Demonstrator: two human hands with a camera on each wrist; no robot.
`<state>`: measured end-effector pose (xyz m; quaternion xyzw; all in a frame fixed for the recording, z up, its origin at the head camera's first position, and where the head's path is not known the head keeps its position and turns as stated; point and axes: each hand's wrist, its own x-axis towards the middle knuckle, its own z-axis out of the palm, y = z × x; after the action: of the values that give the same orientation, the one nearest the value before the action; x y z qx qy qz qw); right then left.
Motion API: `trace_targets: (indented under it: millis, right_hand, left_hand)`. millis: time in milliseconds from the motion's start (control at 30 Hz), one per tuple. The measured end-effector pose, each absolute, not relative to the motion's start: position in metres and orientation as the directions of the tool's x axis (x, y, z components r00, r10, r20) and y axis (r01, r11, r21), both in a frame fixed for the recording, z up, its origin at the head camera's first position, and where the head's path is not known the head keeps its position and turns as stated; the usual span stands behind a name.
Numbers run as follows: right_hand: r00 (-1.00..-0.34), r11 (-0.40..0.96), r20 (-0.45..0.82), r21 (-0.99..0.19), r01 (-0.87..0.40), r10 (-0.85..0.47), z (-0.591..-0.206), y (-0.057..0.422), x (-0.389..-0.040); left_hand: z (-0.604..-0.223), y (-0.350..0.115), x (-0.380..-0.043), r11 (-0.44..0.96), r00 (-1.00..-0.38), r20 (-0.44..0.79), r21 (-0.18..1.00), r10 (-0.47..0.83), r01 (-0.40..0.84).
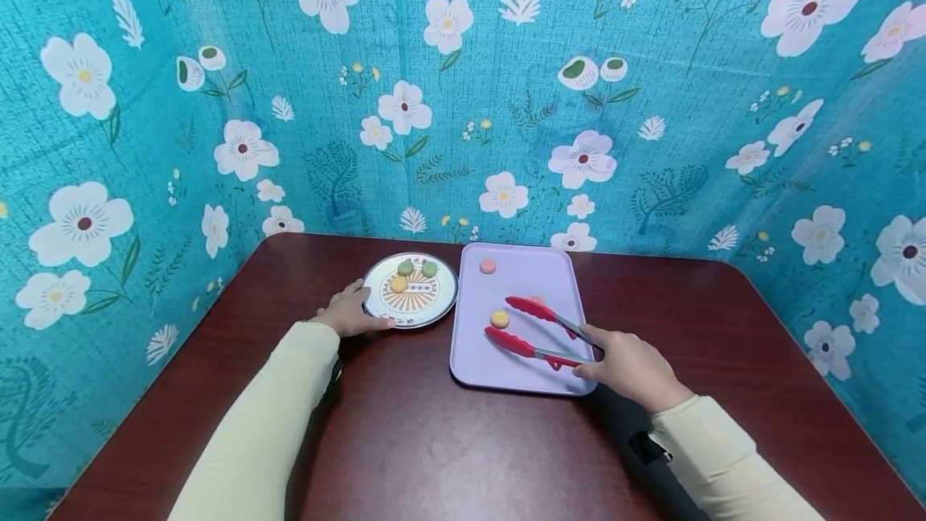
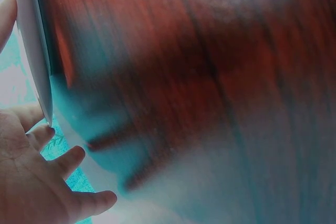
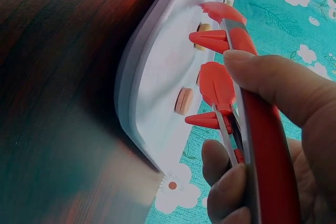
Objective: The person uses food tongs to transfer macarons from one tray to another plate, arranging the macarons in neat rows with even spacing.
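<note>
My left hand [image 1: 350,313] holds the left rim of a round white plate [image 1: 376,270], its thumb on the front rim. On the plate sit two green macarons [image 1: 430,268] and a yellow macaron [image 1: 399,284]. In the left wrist view, several fingers [image 2: 68,162] spread below the plate's edge. My right hand [image 1: 633,367] grips red-tipped metal tongs [image 1: 538,354] over a lilac tray [image 1: 473,360]. The tongs' arms stand apart, their tips just right of a yellow macaron [image 1: 500,318]. One pink macaron [image 1: 488,266] lies at the tray's back; another is partly hidden behind the upper tong arm.
Plate and tray stand side by side on a dark red-brown wooden table [image 1: 434,457]. A turquoise flowered cloth [image 1: 463,103] hangs behind the table and along both sides. A dark band with a small device [image 1: 647,447] sits at my right wrist.
</note>
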<state>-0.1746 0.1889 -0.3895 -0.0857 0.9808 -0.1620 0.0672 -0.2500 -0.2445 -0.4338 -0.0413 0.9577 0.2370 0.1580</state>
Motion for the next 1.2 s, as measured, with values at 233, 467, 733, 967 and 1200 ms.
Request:
trace_targets:
  millis: [233,467,733,967,1200]
  right_hand:
    - [-0.975,0.932,-0.119,-0.334,-0.139,-0.188,-0.389,0.1908,-0.1736]
    - [-0.976,0.934,-0.102,-0.323,-0.15,-0.192,-0.3913,0.1918,-0.1745]
    - [-0.975,0.933,-0.086,-0.319,-0.169,-0.206,-0.3926,0.1941,-0.1726]
    - [-0.974,0.933,-0.08,-0.313,-0.179,-0.214,-0.392,0.1946,-0.1722]
    - [-0.973,0.932,-0.09,-0.317,-0.174,-0.213,-0.3914,0.1954,-0.1728]
  left_hand:
    - [-0.4335,-0.2447,-0.25,0.883,-0.947,-0.32,0.443,-0.007,-0.157]
    - [-0.431,-0.2434,-0.2484,0.885,-0.948,-0.318,0.438,-0.014,-0.16]
    - [-0.4291,-0.2427,-0.2468,0.888,-0.95,-0.312,0.433,-0.011,-0.153]
    - [-0.4293,-0.2428,-0.2471,0.888,-0.95,-0.313,0.434,-0.01,-0.152]
    - [-0.4286,-0.2427,-0.2465,0.888,-0.949,-0.315,0.434,-0.012,-0.155]
